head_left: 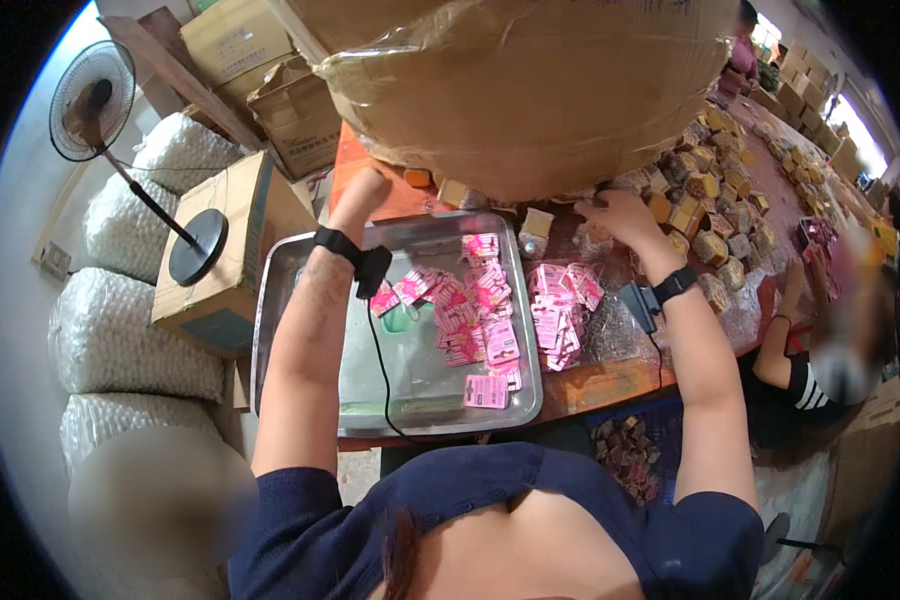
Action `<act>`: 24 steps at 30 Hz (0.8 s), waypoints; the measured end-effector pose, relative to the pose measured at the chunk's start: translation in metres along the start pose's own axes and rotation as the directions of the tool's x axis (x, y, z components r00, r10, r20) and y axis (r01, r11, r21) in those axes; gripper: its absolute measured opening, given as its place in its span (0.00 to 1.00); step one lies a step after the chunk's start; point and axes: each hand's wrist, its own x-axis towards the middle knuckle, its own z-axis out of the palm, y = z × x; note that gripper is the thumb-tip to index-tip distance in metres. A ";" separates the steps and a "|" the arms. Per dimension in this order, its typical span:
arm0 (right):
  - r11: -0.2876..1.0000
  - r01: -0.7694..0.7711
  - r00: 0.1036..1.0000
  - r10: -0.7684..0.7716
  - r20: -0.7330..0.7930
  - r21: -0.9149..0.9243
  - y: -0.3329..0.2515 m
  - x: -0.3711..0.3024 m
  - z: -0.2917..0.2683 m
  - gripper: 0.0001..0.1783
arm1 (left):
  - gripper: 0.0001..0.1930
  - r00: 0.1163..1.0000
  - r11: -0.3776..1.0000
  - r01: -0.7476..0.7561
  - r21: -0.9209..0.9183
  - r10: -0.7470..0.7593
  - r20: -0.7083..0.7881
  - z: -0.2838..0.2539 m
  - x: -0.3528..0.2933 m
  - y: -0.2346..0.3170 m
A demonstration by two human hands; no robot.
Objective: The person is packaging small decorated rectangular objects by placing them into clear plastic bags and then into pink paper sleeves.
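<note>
Head view, looking down on both hands under a large cardboard box [530, 90] tilted over the table [610, 380]. Left hand [362, 192] raised against the box's lower left edge, fingers curled; whether gripping or only bracing cannot be told. Right hand [622, 215] flat under the box's right lower edge, fingers spread, grasping nothing clearly visible. Black wristband on each wrist, two in all.

Steel tray [300, 330], one, below and between the hands, holding a loose scatter of pink packets [470, 300], roughly twenty. Second pile of packets [560, 310] just below the right hand, off the tray, about ten. Small brown blocks [710, 215] beyond the right hand, too many to count.

Risk, as judged: box slipping off the left hand and dropping onto tray and packets, owing to uneven support. Further risk: contents spilling at once and scattering blocks past the table edge.
</note>
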 end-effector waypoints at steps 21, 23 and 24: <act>0.989 -0.143 0.857 0.141 -0.496 0.034 0.067 -0.166 -0.017 0.20 | 0.50 0.476 0.532 0.567 -0.629 -0.835 -0.277 0.123 0.137 0.008; 0.939 -0.306 0.830 0.345 -0.438 0.159 0.070 -0.196 -0.025 0.19 | 0.49 0.567 0.547 0.530 -0.648 -0.797 -0.209 0.156 0.147 0.012; 0.941 -0.319 0.812 0.332 -0.479 0.112 0.083 -0.206 -0.019 0.18 | 0.48 0.629 0.573 0.492 -0.655 -0.754 -0.187 0.154 0.153 0.008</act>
